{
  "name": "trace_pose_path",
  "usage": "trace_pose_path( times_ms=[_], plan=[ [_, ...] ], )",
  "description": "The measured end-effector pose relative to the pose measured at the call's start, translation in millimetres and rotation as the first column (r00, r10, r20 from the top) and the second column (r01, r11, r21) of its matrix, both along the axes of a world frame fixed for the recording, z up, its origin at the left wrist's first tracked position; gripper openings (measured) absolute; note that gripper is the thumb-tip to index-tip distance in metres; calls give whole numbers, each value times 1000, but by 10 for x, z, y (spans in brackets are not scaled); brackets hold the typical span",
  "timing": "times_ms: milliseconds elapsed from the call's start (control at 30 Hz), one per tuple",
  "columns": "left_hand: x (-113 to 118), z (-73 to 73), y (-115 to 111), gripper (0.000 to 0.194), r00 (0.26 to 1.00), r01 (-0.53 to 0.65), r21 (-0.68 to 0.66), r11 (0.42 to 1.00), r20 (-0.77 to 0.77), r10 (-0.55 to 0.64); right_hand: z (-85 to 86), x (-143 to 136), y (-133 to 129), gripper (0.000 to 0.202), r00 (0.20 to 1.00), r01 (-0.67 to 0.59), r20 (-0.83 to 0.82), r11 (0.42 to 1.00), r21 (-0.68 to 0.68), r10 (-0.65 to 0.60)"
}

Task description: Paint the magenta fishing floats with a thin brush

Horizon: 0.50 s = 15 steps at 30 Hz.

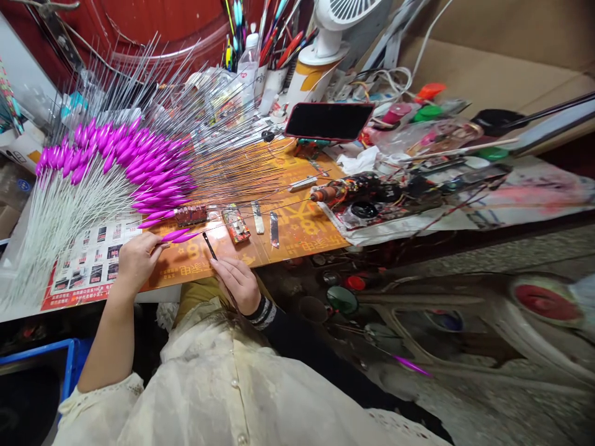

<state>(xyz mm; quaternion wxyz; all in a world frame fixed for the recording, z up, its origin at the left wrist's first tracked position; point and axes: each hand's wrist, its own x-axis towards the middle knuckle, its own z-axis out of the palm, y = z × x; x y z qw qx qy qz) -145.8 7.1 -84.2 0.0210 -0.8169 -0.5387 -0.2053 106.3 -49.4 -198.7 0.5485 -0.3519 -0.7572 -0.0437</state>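
At the table's front edge my left hand (138,259) pinches the thin stem of a magenta fishing float (179,236). Its pointed body lies level, aimed to the right. A slim dark paintbrush (210,246) is in the closed fingers of my right hand (238,284), its flat tip close to the float; I cannot tell if they touch. Beyond my left hand spreads a large fan of magenta floats (158,164) with pale stems on one side and dark thin ones on the other. A small dark-red stained block (191,215) lies just behind the held float.
A paint-smeared box (236,223) and two small strips sit on the orange sheet (302,238). A phone (329,120) leans behind them, near a white fan (325,52) and a plastic bottle (249,59). Paint-crusted tools (348,188) crowd the right side. One magenta float (413,365) shows low right.
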Motion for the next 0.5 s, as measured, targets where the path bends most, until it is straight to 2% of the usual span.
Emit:
trace_pose_path(
  times_ms=[133,267,400,500],
  plan=[
    [-15,51,-12,24,999,52,15,999,-14,-52,-26,66,-17,61,998,-65,-23,998,19,66],
    [-135,297,-44,28,996,87,20,996,-28,-86,-76,117,-24,58,989,-139,-44,990,23,140],
    [-280,602,51,33,999,20,173,985,-39,-14,-88,112,-28,55,984,-165,-62,986,21,166],
    [-352,671,267,34,998,-54,256,965,-23,62,-62,99,-25,56,985,-158,-66,987,31,159]
  ],
)
